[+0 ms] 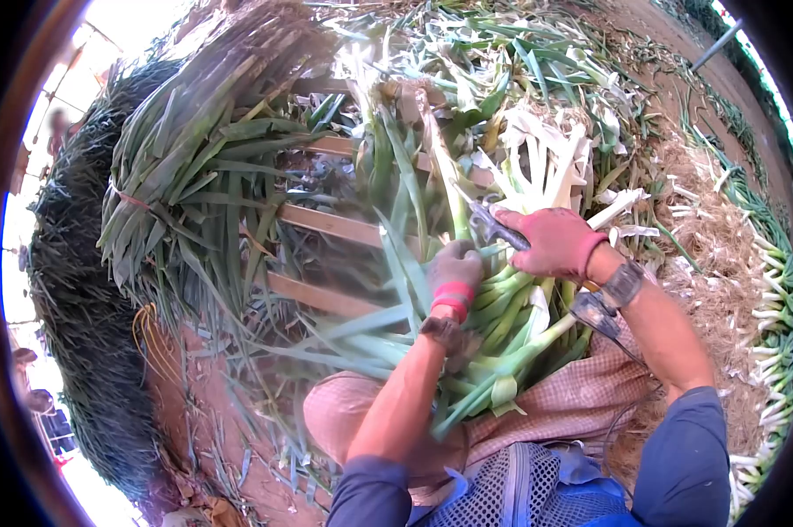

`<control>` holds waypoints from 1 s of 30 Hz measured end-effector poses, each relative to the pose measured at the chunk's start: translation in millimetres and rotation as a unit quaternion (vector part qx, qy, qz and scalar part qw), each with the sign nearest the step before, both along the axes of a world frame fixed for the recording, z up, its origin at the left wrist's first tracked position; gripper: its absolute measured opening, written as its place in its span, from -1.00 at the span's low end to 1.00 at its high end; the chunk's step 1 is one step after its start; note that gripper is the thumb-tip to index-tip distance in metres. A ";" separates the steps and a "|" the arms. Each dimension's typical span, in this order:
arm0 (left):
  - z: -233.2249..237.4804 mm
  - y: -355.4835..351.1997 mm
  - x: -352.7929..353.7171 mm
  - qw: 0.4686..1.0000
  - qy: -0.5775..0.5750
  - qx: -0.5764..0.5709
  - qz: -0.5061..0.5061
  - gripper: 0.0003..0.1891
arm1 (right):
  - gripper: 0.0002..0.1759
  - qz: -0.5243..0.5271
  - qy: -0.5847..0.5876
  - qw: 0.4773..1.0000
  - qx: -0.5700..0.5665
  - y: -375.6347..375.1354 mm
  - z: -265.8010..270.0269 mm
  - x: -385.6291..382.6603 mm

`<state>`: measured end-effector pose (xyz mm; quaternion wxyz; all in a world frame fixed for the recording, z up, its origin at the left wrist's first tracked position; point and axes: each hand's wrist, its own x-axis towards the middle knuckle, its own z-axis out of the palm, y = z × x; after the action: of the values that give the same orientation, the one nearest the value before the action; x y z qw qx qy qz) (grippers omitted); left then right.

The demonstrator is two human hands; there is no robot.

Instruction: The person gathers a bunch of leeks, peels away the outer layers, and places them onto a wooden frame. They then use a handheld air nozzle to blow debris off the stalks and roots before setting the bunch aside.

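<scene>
My left hand [455,274], in a glove with a pink cuff, is closed around a leek [450,180]. The leek's pale root end points up and away from me, and its green leaves trail down to the left. My right hand [555,243], in a red glove, grips an air blow gun [499,227] by its dark handle. Its grey metal nozzle lies close beside the leek's stalk. A fitting [594,314] with a thin hose hangs under my right wrist. Several white-stemmed leeks [546,176] lie beyond my hands, and green ones [506,312] rest on my lap.
A wooden slatted pallet [339,227] stands ahead, with a large bundle of leeks [194,167] on its left. Leaf scraps [537,53] are heaped at the back. Dry root trimmings [686,299] cover the ground at right, beside a row of leeks [774,351].
</scene>
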<state>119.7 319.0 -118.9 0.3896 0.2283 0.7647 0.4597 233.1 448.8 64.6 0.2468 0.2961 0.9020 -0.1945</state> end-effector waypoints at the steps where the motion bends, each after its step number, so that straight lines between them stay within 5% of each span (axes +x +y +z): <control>1: 0.4 1.3 -2.4 0.999 0.045 -0.009 0.008 -0.71 | -0.09 -0.009 0.017 1.000 0.007 4.5 -6.2 -6.3; 5: 12.2 4.0 -10.6 0.976 0.209 -0.061 0.009 -0.64 | -0.12 -0.016 0.028 0.998 0.048 26.3 -23.9 -40.6; 17: 8.7 23.8 -32.7 0.961 0.157 -0.164 -0.156 -0.49 | -0.11 -0.071 0.069 0.989 0.111 76.8 -66.1 -114.3; 30: 26.7 30.4 -27.2 0.949 0.164 -0.197 -0.182 -0.54 | -0.07 -0.104 0.063 0.988 0.095 31.5 -45.1 -40.5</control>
<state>92.5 349.3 -92.1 0.3730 0.3547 0.8387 0.1777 192.6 480.3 19.4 0.1390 0.3978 0.8942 -0.1511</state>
